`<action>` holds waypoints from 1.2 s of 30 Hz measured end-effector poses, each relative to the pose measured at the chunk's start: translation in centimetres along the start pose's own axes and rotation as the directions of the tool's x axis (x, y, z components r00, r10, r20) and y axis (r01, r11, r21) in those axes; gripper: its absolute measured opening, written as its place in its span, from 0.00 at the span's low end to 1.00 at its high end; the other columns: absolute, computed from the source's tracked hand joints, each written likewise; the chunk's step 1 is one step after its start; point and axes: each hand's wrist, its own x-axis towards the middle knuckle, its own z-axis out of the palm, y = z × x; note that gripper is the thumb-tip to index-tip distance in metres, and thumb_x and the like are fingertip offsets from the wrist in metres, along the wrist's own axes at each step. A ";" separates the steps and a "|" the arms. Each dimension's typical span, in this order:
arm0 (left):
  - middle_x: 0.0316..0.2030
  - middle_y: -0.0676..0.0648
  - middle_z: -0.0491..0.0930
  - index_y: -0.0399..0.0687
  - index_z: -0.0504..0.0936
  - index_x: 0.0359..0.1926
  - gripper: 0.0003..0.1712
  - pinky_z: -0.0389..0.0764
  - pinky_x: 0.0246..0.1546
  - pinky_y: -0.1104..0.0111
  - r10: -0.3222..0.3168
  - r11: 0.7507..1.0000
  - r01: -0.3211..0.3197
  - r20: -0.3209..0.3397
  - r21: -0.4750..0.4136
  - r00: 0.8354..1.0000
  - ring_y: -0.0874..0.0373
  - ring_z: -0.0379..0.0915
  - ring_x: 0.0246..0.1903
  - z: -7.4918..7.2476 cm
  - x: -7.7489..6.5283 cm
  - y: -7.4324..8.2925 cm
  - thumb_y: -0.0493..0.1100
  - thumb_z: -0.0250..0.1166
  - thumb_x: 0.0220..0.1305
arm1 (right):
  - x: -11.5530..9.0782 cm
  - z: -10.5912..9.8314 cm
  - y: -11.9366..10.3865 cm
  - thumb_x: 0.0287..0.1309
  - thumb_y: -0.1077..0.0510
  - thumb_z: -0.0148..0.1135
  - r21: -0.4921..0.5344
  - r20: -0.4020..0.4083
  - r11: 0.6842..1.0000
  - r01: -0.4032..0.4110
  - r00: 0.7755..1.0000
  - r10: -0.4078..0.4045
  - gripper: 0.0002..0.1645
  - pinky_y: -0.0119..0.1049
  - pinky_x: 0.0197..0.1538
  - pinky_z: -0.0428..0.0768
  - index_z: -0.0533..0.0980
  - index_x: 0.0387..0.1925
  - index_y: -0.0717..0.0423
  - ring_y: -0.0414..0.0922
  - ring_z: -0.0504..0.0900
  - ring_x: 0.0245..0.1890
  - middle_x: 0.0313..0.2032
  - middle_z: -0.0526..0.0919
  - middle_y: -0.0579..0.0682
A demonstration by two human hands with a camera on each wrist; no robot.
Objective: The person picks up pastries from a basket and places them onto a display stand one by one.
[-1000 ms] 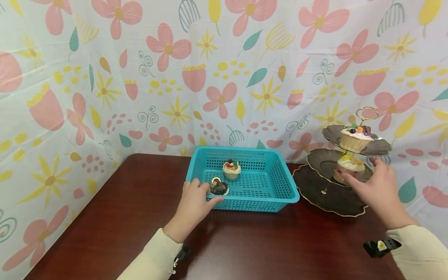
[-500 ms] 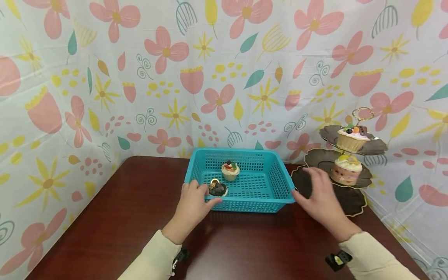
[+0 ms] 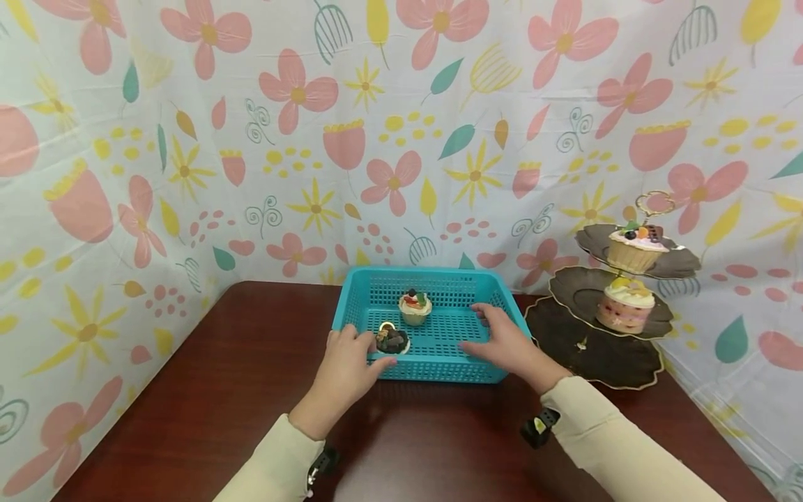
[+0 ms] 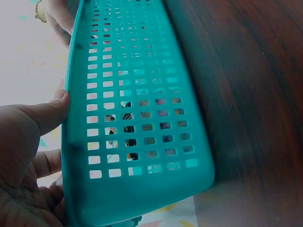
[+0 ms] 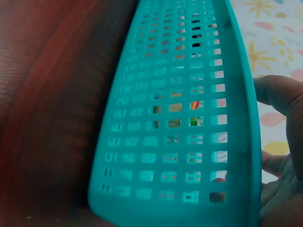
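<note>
A turquoise plastic basket (image 3: 439, 369) with perforated walls stands on the table. My left hand (image 3: 343, 362) holds its front left corner, thumb at the front rim and fingers bent over the edge. Close by its fingertips, inside the basket, lies a dark chocolate-topped cupcake (image 3: 392, 340). Behind that stands a cream cupcake (image 3: 415, 308) with red and green fruit topping. My right hand (image 3: 505, 341) reaches over the basket's right part, thumb and fingers spread apart, nothing between them. In the right wrist view, its thumb (image 5: 272, 90) shows beyond the rim.
A three-tier dark cake stand (image 3: 602, 359) with gold edges is at the right. Its top plate carries a fruit-topped cupcake (image 3: 635, 254), its middle plate a pink cupcake (image 3: 626, 310) with yellow topping. A flowered cloth (image 3: 251, 139) hangs behind the brown table (image 3: 251, 418).
My right hand has let go of the pink cupcake on the middle plate and moved left, over the basket. My left hand has stayed at the basket's corner.
</note>
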 end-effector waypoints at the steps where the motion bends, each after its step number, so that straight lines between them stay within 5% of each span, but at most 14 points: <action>1: 0.28 0.52 0.62 0.51 0.71 0.27 0.25 0.61 0.39 0.60 -0.001 1.000 0.001 0.006 0.001 1.000 0.56 0.57 0.34 0.0 0.0 0.0 0.62 0.72 0.60 | 0.3 0.1 -0.1 0.60 0.44 0.72 0.001 0.025 1.000 -0.015 1.000 0.015 0.51 0.61 0.63 0.71 0.57 0.73 0.63 0.66 0.67 0.67 0.68 0.64 0.68; 10: 0.28 0.52 0.63 0.51 0.73 0.28 0.23 0.61 0.39 0.60 -0.011 1.000 0.011 0.023 -0.003 1.000 0.55 0.57 0.35 -0.1 0.0 -0.2 0.61 0.72 0.60 | 3.1 1.6 -1.1 0.56 0.48 0.76 -0.035 0.185 0.998 -0.058 0.981 0.064 0.52 0.59 0.60 0.74 0.59 0.74 0.57 0.63 0.70 0.66 0.68 0.67 0.66; 17: 0.28 0.51 0.63 0.51 0.73 0.28 0.23 0.62 0.40 0.60 -0.015 1.000 0.015 0.025 -0.006 1.000 0.55 0.58 0.35 -0.1 0.2 -0.1 0.61 0.72 0.60 | 5.0 3.2 -1.9 0.60 0.54 0.73 -0.045 0.286 0.998 -0.044 0.957 0.055 0.51 0.56 0.56 0.77 0.54 0.77 0.54 0.58 0.80 0.56 0.69 0.66 0.66; 24: 0.29 0.51 0.64 0.51 0.74 0.29 0.23 0.63 0.39 0.60 -0.020 1.000 0.020 0.038 0.000 0.999 0.55 0.58 0.35 0.0 0.4 0.0 0.62 0.71 0.60 | 6.3 4.7 -3.5 0.59 0.57 0.72 -0.032 0.343 0.999 -0.008 0.939 0.019 0.53 0.58 0.60 0.74 0.52 0.78 0.54 0.64 0.71 0.66 0.69 0.66 0.66; 36: 0.29 0.52 0.63 0.52 0.73 0.29 0.23 0.62 0.39 0.60 -0.002 1.000 0.002 0.032 0.009 0.999 0.56 0.57 0.34 -0.1 0.2 -0.2 0.63 0.70 0.61 | 7.9 6.9 -4.5 0.57 0.51 0.75 -0.032 0.409 0.999 0.007 0.912 0.006 0.57 0.57 0.62 0.73 0.51 0.79 0.51 0.61 0.69 0.68 0.71 0.66 0.65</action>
